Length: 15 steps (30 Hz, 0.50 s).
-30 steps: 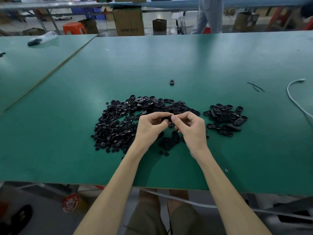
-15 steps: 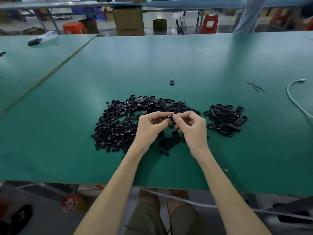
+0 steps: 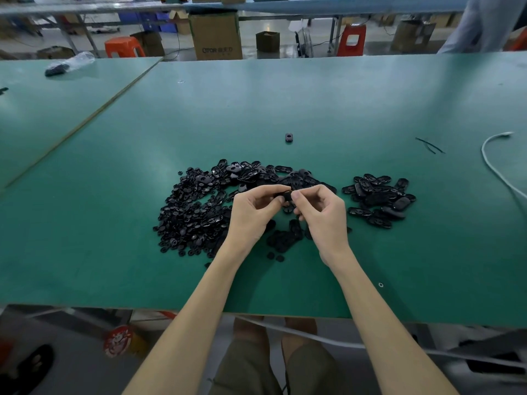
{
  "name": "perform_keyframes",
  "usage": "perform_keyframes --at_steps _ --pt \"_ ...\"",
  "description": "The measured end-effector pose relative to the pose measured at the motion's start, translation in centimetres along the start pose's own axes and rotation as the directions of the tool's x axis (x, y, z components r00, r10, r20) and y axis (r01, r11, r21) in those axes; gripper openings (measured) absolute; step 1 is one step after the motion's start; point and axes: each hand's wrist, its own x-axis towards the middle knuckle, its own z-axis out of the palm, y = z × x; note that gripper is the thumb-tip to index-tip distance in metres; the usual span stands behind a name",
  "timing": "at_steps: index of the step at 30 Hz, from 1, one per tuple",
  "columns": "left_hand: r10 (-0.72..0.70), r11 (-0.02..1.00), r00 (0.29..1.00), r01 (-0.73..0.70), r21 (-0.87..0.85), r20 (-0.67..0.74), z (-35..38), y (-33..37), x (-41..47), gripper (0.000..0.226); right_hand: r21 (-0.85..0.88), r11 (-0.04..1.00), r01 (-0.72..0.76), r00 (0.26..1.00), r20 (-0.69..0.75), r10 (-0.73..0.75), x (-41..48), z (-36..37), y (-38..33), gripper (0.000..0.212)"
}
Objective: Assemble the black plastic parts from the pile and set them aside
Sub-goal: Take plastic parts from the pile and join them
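Green bench (image 3: 313,104): your left hand (image 3: 251,215) and right hand (image 3: 323,215) pinch one light, stiff, likely slippery black part (image 3: 283,196); grip its edges.

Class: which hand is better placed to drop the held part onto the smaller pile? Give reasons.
Probably right. The right hand pinches the part and sits beside the smaller pile; the left hand would cross over.

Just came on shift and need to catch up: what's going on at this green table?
A person is assembling small black parts. The left hand and right hand both pinch one black part between them, above the big loose pile. A smaller heap of oval pieces lies to the right, apart from it, likely finished ones.
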Motion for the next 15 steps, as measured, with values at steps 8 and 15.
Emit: perform_keyframes --at_steps 8,15 --pt "-0.001 1.0 1.0 0.001 0.005 0.0 0.04 0.29 -0.04 0.02 0.025 1.0 0.002 1.0 -0.011 -0.001 -0.03 -0.14 -0.05 0.008" --pt "-0.008 1.0 1.0 0.008 0.029 0.009 0.08 0.22 -0.06 0.018 0.013 1.0 -0.012 1.0 -0.011 0.012 0.03 -0.2 -0.01 0.009"
